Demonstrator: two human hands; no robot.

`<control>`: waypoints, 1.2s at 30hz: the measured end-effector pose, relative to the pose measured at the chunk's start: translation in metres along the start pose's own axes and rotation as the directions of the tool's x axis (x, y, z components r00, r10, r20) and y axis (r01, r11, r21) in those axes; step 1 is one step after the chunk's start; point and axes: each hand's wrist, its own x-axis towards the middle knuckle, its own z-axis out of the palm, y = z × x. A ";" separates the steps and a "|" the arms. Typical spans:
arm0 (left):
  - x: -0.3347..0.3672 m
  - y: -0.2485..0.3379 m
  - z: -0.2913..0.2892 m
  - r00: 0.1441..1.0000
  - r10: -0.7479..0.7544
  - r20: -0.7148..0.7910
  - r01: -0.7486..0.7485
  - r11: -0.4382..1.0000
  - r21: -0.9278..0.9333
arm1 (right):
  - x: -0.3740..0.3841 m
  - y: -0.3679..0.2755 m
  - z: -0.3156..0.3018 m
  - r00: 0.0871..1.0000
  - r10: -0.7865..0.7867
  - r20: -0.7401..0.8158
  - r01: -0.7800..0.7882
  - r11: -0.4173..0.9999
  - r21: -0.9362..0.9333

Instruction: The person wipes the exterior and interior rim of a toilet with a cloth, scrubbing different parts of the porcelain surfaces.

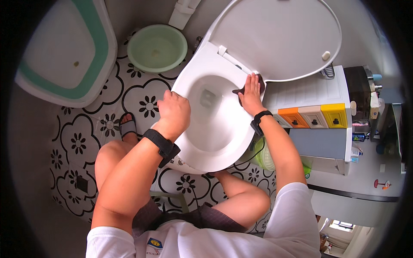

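Observation:
A white toilet (241, 150) stands in front of me with its lid (279, 38) raised. On the rim's right side, near the lid hinge, my right hand (251, 95) lies flat with fingers stretched over a dark cloth (261, 84), pressing it to the surface. My left hand (175, 112) is closed at the left edge of the rim; its fingertips are hidden, so what they hold, if anything, cannot be made out. Some water shows at the bottom of the toilet bowl (211, 124).
A pale green basin (137, 64) with water sits on the patterned floor (144, 92). A white and green folding tub (103, 47) leans at the left. On the right stands a drawer cabinet (307, 88) with colored fronts, near a green basket (264, 155).

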 end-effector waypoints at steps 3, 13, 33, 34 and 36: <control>0.000 -0.003 0.004 1.000 0.015 -0.018 -0.015 1.000 -0.014 | 0.011 -0.003 -0.012 0.991 -0.130 0.020 0.130 0.992 -0.006; 0.010 0.005 0.006 0.996 -0.002 0.090 0.000 1.000 0.020 | -0.073 0.000 0.021 0.941 0.330 0.070 -0.332 0.943 0.030; 0.007 -0.002 0.016 0.990 0.027 0.136 -0.017 0.997 -0.074 | -0.205 -0.157 -0.024 0.938 0.336 0.086 -0.346 0.915 0.206; 0.008 -0.003 0.015 0.990 0.027 0.141 -0.018 0.998 -0.066 | -0.196 -0.143 -0.021 0.936 0.339 0.094 -0.351 0.916 0.194; 0.008 -0.003 0.015 0.989 0.021 0.148 -0.013 0.998 -0.055 | -0.180 -0.110 -0.009 0.945 0.319 0.068 -0.326 0.924 0.197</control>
